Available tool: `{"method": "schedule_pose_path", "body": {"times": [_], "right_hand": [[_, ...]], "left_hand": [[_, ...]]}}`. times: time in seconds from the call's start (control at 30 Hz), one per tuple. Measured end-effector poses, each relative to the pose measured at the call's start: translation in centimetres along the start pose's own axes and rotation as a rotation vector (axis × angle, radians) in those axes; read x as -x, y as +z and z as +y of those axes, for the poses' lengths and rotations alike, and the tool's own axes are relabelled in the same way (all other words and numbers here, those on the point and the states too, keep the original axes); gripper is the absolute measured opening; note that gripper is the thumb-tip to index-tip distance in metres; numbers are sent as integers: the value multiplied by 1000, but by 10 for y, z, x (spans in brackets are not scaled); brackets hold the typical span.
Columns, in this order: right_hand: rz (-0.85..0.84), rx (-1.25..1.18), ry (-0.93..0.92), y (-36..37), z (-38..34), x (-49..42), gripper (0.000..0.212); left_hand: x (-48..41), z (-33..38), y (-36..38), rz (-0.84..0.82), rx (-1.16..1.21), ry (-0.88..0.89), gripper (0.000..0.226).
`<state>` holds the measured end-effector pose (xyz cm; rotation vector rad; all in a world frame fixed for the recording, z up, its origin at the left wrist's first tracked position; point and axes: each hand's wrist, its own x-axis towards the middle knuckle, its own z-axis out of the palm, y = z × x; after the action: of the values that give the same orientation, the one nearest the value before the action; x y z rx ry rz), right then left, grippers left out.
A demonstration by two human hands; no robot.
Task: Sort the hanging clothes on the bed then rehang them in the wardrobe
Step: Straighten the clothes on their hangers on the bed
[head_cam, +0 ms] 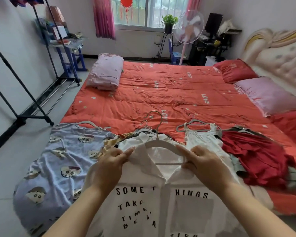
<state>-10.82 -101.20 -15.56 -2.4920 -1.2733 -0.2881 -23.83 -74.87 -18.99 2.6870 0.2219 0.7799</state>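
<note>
Centrally, the left hand (109, 162) and right hand (205, 164) pinched the shoulders of a white shirt (143, 212) on its hanger (161, 143); collared, black-lettered, it was at the near edge of the bed (178, 93).

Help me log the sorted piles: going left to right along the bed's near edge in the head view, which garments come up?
blue cartoon-print garment → white lettered shirt on a white hanger → white sleeveless top → red garment
</note>
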Motion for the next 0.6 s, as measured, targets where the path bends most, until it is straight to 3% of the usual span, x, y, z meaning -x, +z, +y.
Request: {"method": "schedule_pose_path", "body": {"times": [0.13, 0.27, 0.3, 0.37, 0.43, 0.5, 0.6], "right_hand": [[-74, -16, 101, 42, 25, -41, 84], [-131, -9, 139, 70, 50, -77, 88], [-123, -10, 133, 77, 57, -84, 87], [-134, -17, 162, 89, 72, -99, 86], [-189, -24, 219, 104, 86, -113, 86], [-208, -14, 207, 123, 103, -125, 86], [-254, -21, 226, 151, 128, -145, 80]], "left_hand": [[-38, -35, 36, -55, 54, -26, 32], [-71, -64, 77, -146, 111, -30, 47], [-80, -70, 87, -178, 126, -24, 42], [-94, -83, 107, -190, 193, -174, 22], [-107, -92, 124, -215, 254, -286, 50], [-117, -101, 142, -211, 214, -173, 26], [-134, -115, 167, -275, 248, -229, 33]]}}
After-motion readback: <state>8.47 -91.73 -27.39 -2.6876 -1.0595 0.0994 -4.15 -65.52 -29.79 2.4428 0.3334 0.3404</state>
